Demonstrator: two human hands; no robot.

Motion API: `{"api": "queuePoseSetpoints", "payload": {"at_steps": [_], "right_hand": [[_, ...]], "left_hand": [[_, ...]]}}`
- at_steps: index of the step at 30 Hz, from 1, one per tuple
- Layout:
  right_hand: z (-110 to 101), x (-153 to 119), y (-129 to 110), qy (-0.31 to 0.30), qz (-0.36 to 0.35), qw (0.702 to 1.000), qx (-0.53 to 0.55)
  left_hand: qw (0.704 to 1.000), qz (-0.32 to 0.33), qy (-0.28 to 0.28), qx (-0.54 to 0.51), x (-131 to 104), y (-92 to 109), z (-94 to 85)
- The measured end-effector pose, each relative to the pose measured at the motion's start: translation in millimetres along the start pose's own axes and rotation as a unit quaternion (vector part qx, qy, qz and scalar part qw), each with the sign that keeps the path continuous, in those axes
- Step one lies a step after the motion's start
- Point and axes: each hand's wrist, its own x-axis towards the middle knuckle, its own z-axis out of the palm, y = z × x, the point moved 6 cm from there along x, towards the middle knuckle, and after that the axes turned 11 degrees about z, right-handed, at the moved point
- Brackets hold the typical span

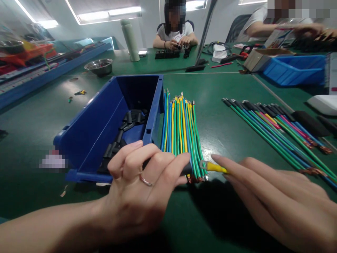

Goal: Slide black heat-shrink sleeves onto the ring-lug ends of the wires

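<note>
Narrowly apart, lug (203, 164) and sleeve edge (189, 169)

The bin (88, 123) looks smooth plastic, the lug (205, 165) shiny metal.

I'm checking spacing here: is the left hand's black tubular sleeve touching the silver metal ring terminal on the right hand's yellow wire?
Apart. The head view shows green wires through a gap between the black sleeve and the ring terminal.

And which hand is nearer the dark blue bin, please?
The left hand, at the near end of the dark blue bin; the right hand is farther to the right.
</note>
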Motion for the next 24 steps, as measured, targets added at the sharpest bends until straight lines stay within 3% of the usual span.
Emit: {"api": "queuePoseSetpoints", "payload": {"at_steps": [6, 11, 17, 24], "right_hand": [[5.1, -9.4, 1.9, -0.050, 0.018, 0.998, 0.022], [3.9, -16.5, 3.0, -0.041, 0.029, 0.995, 0.081], [4.3, -20.7, 4.8, -0.054, 0.013, 0.997, 0.061], [8.6, -27.7, 5.5, -0.071, 0.024, 0.995, 0.059]], "left_hand": [[0.999, -0.006, 0.007, -0.051, -4.7, 0.6, 5.0], [0.993, -0.044, 0.070, -0.084, -6.2, 0.3, 5.6], [0.992, -0.061, 0.066, -0.086, -9.8, -1.4, 6.3], [0.992, -0.023, 0.077, -0.100, -11.9, -2.9, 7.8]]}}
